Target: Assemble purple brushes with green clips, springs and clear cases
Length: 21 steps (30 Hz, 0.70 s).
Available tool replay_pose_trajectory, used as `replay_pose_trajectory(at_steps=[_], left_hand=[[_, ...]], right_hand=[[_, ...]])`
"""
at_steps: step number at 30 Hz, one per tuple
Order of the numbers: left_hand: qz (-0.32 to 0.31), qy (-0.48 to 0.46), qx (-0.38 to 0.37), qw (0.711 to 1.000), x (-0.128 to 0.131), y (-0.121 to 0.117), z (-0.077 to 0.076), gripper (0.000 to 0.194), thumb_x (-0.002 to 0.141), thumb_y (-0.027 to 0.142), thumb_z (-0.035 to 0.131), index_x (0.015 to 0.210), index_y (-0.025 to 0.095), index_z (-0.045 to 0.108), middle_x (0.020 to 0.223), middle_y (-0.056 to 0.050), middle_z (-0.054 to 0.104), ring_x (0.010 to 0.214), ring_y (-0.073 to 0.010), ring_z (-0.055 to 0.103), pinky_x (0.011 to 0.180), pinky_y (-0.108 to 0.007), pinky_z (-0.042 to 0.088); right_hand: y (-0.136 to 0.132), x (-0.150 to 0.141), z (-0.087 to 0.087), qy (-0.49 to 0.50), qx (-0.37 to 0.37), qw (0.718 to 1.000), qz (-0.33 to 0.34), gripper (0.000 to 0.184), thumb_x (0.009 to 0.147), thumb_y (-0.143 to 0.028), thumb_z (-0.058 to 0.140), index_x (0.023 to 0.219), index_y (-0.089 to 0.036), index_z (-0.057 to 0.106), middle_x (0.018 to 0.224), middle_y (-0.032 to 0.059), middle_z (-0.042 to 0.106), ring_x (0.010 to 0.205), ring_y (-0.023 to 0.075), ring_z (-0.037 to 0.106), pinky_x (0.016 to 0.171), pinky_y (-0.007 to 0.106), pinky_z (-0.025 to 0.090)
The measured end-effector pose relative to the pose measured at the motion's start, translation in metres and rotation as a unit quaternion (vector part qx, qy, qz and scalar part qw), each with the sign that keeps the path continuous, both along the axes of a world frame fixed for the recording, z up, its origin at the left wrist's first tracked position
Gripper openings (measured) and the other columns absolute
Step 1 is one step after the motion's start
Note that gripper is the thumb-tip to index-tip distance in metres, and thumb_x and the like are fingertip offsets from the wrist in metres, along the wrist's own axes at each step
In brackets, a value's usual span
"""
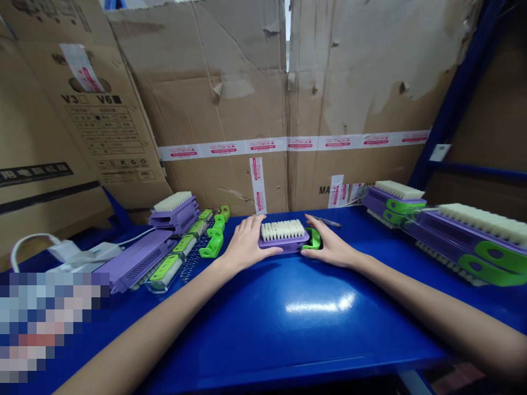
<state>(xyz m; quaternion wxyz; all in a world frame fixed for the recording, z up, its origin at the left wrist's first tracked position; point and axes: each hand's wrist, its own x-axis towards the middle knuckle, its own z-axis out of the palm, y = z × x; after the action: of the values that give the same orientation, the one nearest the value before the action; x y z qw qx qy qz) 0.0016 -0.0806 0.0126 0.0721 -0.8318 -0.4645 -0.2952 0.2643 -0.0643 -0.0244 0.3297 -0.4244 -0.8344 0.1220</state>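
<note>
A purple brush [283, 231] with cream bristles facing up rests on the blue table in front of me. My left hand [242, 245] grips its left end, thumb along the near side and fingers behind. At the opposite end is a bright green end cap [315, 239], pinched between the thumb and fingers of my right hand [330, 245]. The cap sits against the purple body; whether it is fully seated I cannot tell. Behind my right hand lies a thin screwdriver-like tool [329, 222].
Left on the blue table [288, 340] are purple housings [140, 255], another brush [173, 203], loose green caps [214, 241], a row of green-topped blocks [177, 253], small springs [196, 253] and a white power strip [88, 255]. Stacked brushes [465, 236] stand right. Cardboard [222, 109] walls the back.
</note>
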Motion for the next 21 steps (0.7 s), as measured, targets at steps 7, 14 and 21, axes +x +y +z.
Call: replay_pose_trajectory(at_steps=[7,14,21], left_hand=[[-0.029,0.039,-0.07,0.996,0.006,0.018,-0.003,0.082,0.06,0.067,0.066,0.121,0.017,0.044,0.098,-0.014,0.064,0.088,-0.0324,0.063,0.07,-0.044,0.05],[-0.078,-0.003,-0.09,0.993,-0.007,0.02,-0.008,0.073,0.06,0.056,0.073,0.117,0.019,0.044,0.102,-0.011,0.062,0.091,-0.028,0.063,0.072,-0.039,0.051],[-0.126,0.052,0.05,0.989,-0.02,0.025,-0.007,0.067,0.066,0.049,0.073,0.115,0.017,0.042,0.109,-0.012,0.058,0.101,-0.0276,0.057,0.083,-0.043,0.049]], right_hand=[[0.01,-0.005,0.003,-0.027,0.016,0.999,0.016,0.09,0.072,-0.049,0.066,0.144,-0.014,0.023,0.142,0.0207,0.038,0.129,0.0319,0.04,0.105,0.051,0.034],[0.014,-0.014,0.007,-0.057,0.061,0.996,0.022,0.091,0.07,-0.044,0.067,0.143,-0.011,0.025,0.137,0.0206,0.044,0.124,0.0319,0.045,0.102,0.048,0.038],[0.012,-0.027,0.016,-0.105,0.175,0.979,0.026,0.092,0.068,-0.04,0.067,0.143,-0.01,0.024,0.121,0.0174,0.055,0.103,0.0315,0.052,0.088,0.048,0.044]])
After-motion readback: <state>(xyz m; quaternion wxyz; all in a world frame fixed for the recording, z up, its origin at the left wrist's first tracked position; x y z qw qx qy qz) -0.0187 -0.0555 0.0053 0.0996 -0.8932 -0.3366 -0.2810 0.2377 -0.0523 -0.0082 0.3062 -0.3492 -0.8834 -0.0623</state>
